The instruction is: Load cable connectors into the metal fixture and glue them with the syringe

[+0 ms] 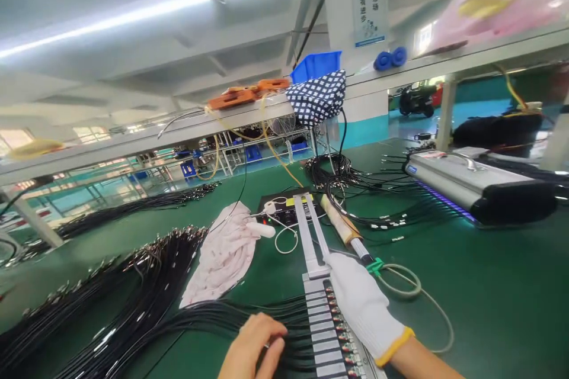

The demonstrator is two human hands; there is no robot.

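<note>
Nearest, at bottom center: left hand [255,349], bare, fingers loosely bent, thumb apart from forefinger, over black cables [222,315]; grasp or mere contact, cannot tell. Just right: right hand [362,299], in white glove with yellow cuff, against right side of slotted metal fixture [326,327]; fingertips partly hidden, grip or press, cannot tell. Across fixture, on green tabletop [498,284]: black cables side by side, metal-tipped ends along right edge. Beyond fixture head: two long metal bars [306,237], pointing away.

Mid-distance, left: cable bundles [171,269] and crumpled pale cloth [224,251]. Behind bars: black box [288,213] with small lit indicators. Right of bars: tan-wrapped rod [340,220], with green tie [376,266] and looped gray cord [418,290] near its lower end. Farther right: silver-and-black housing [471,180], violet light along lower edge.

Farther: coiled cables [326,169]. Above, on or over rail: orange items [249,95], blue bin [315,67], checkered cloth [317,98]. Farthest: motor scooter [418,100] and wall poster [370,6].
</note>
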